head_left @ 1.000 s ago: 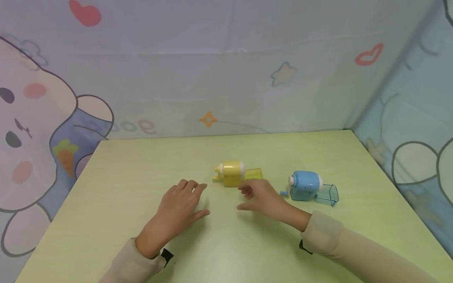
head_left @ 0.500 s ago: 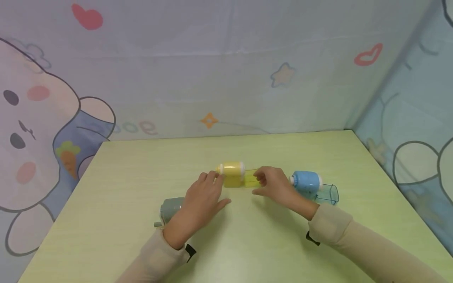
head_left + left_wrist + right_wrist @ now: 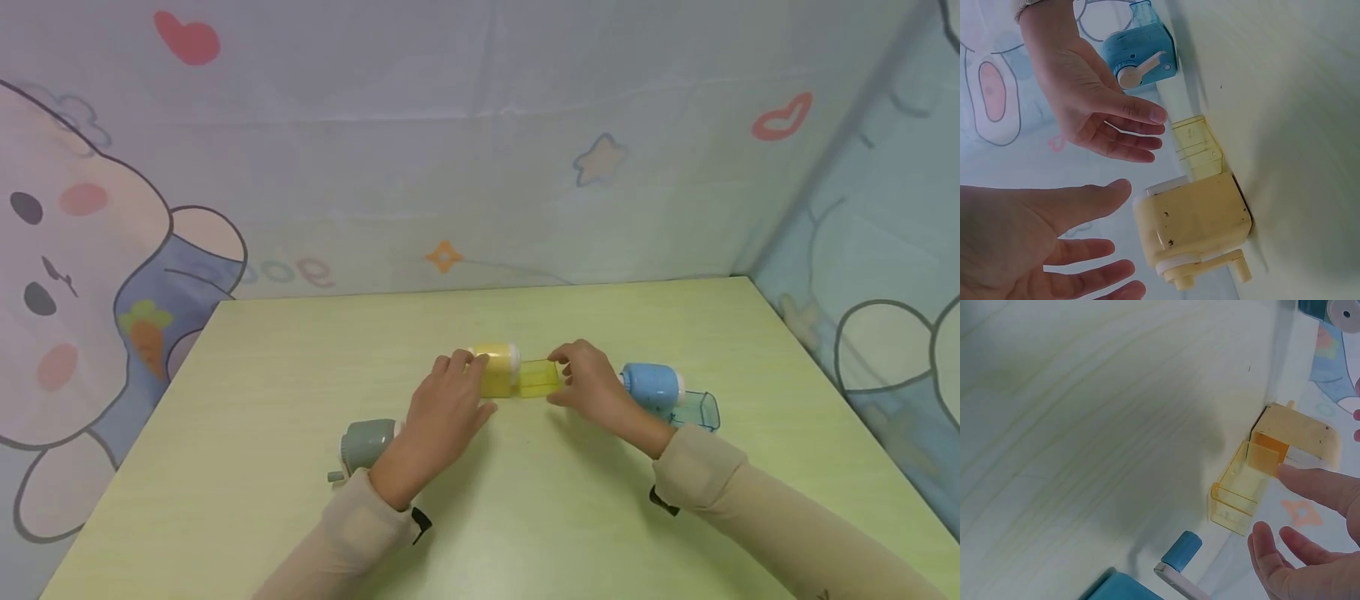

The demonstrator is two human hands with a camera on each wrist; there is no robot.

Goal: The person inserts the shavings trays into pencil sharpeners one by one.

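Note:
A yellow hand-crank pencil sharpener (image 3: 495,379) lies at the table's middle, with its clear yellow shavings drawer (image 3: 538,379) pulled out on the right. My left hand (image 3: 447,408) reaches over the sharpener's crank side, hiding that end in the head view. In the left wrist view, the left fingers are spread a little apart from the yellow body (image 3: 1197,219), whose crank shows. My right hand (image 3: 596,387) is at the drawer's outer end, thumb and fingers parted on either side. The right wrist view shows its thumb (image 3: 1316,484) right by the drawer's edge.
A blue pencil sharpener (image 3: 651,385) with its clear drawer (image 3: 697,410) out stands to the right, partly behind the right hand. A grey-green sharpener (image 3: 367,443) sits at the left, partly covered by the left forearm. A printed cloth (image 3: 480,167) hangs behind the table.
Both hands have moved right and forward, the left to the yellow sharpener, the right to its drawer's outer end. The grey-green sharpener has come into view from behind the left arm.

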